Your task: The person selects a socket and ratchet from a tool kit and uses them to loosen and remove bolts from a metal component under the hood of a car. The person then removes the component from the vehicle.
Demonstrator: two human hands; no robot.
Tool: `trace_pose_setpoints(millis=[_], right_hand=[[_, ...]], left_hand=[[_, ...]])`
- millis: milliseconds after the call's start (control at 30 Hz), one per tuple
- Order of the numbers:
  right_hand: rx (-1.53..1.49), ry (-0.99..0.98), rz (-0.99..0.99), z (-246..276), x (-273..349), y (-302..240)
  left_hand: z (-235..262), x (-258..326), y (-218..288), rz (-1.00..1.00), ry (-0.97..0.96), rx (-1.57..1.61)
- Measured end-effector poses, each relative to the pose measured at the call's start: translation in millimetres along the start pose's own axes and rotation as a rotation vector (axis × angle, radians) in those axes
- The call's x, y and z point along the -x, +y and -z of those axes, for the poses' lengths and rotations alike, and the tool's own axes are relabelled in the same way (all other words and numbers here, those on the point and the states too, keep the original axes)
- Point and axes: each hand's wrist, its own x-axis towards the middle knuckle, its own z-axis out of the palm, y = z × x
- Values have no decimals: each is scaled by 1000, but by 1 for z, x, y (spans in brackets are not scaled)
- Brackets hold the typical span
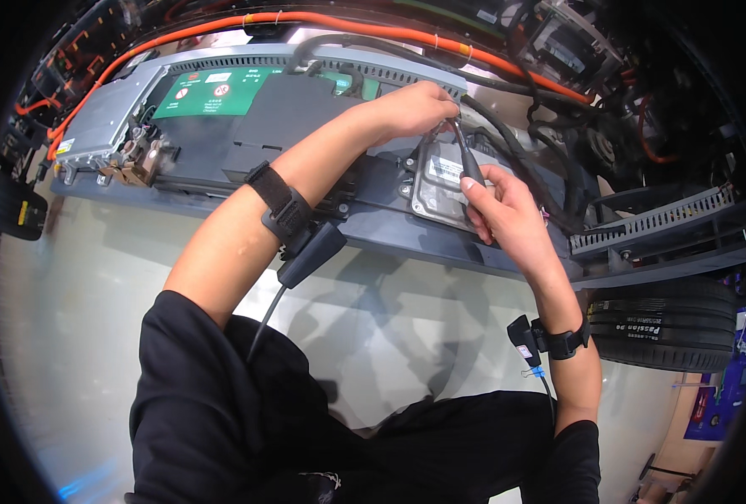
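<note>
In my right hand [505, 204] is a black-handled screwdriver [471, 162], gripped between thumb and fingers, its slim shaft pointing away from me. My left hand [423, 109] reaches over from the left, with thumb and fingertips pinched together at the far end of the shaft. What those fingertips hold is too small to make out. Below both hands lies a silver metal control box [437, 186] with a white label, bolted onto a dark grey frame. My right hand partly covers the box's right side.
A thick orange cable [364, 31] arches across the far side. Black hoses [511, 147] run beside the box. A black cover [280, 113] and a green label plate [209, 92] lie left. A tyre [667, 326] stands at right. Wired straps [280, 202] circle both forearms.
</note>
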Motion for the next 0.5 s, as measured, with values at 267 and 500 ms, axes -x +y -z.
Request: trace_pose_setpoints(millis=[267,500], right_hand=[[-317,-208,-101,-24,-6,-5],[-645,-314,-109,-47,-16,0]], left_hand=[[0,3,4,-29,-43,18],[1,10,8,4,-63,92]])
